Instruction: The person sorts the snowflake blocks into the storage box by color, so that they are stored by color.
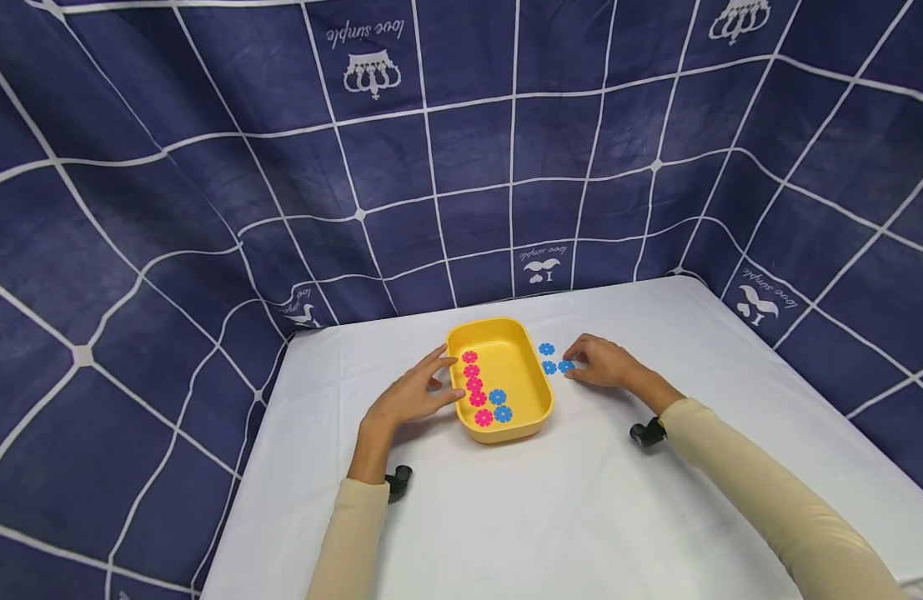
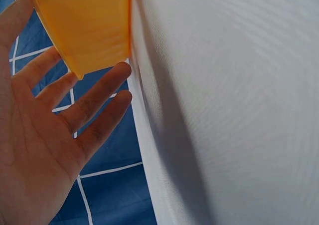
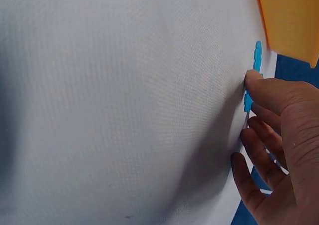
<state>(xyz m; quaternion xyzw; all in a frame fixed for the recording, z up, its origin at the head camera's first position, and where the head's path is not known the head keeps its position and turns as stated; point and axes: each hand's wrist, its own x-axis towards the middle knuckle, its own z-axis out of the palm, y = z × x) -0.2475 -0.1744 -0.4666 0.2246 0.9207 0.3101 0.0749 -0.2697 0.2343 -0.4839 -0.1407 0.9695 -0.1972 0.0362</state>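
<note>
First, at the near side, two pale sleeves are seen stretched over a table spread with white cloth, and a small black device is worn at each wrist. A little farther on, the left grip is held spread at the left side of a yellow tray, its thumb and index finger reached over the rim. Inside the tray, five pink flower discs are lined up along the left side, and two blue flower discs are set beside the nearer ones. Outside, right of the tray, a blue disc is pinched between thumb and index finger of the right grip; how firmly cannot be told. Being thin and flat on the cloth, it could be lost if only its edge is caught. Its two neighbours could be nudged, being so close to the fingertips. If the tray were pushed by the left fingers, the discs inside could be jolted out of line. Behind, a dark blue curtain with white lines is hung.
</note>
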